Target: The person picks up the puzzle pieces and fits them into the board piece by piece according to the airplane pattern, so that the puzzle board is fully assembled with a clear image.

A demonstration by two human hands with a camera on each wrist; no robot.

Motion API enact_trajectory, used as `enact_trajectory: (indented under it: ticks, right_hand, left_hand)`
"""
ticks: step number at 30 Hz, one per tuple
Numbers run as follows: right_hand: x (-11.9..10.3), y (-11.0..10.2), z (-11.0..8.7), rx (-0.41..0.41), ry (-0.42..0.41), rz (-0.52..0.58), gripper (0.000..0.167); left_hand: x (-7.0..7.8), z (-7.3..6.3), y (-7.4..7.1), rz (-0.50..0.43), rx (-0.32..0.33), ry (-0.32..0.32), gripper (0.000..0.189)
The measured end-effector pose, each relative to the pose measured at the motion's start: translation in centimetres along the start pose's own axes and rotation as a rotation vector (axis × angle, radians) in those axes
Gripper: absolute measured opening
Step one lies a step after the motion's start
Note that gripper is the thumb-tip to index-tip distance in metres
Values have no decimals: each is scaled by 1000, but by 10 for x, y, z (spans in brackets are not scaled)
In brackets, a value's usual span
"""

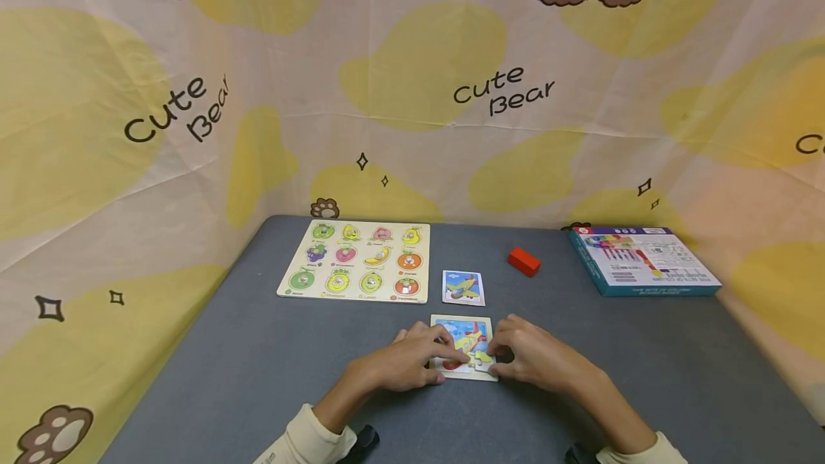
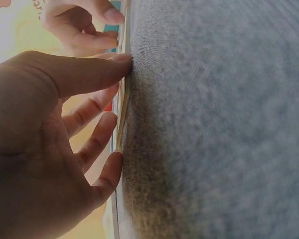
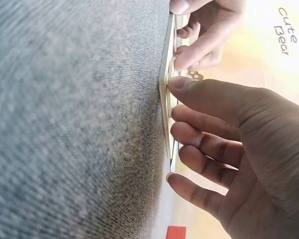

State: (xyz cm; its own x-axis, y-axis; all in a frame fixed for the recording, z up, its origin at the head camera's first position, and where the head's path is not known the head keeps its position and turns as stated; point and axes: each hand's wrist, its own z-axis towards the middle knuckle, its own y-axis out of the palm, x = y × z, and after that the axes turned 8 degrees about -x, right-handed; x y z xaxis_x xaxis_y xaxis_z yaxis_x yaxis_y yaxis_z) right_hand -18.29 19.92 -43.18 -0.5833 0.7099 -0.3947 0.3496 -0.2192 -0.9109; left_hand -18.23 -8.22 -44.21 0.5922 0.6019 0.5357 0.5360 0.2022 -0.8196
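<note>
A small wooden jigsaw board [image 1: 460, 318] with a yellow airplane picture lies on the table between both hands. My left hand [image 1: 412, 358] holds its left side, thumb at the near edge and index finger stretched over the picture. At the board's lower right corner, my right hand [image 1: 535, 354] pinches a puzzle piece [image 1: 483, 361] between thumb and index finger. This piece sits slightly askew over the picture. In the right wrist view, the right thumb [image 3: 204, 97] rests at the board's upper edge. Just behind the board lies a matching airplane picture card [image 1: 463, 288].
A large fruit puzzle board [image 1: 353, 261] lies at the back left of the grey table [image 1: 258, 378]. Toward the back right are a red block [image 1: 524, 262] and a flat boxed set [image 1: 644, 261]. Printed cloth [image 1: 412, 92] hangs behind the table.
</note>
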Motion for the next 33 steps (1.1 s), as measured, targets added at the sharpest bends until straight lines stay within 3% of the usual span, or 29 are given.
enact_trajectory:
  ticks: [16,24,33]
  right_hand:
    - [-2,2,6,-13,19,62,15]
    - [-3,3,7,2,20,46,17]
    - [-5,4,6,-34,16,35,18]
  left_hand:
    - [-2,0,1,13,0,4,42]
    - [0,0,-1,3,-5,-3,42]
    - [-2,0,0,-12,1,2,41]
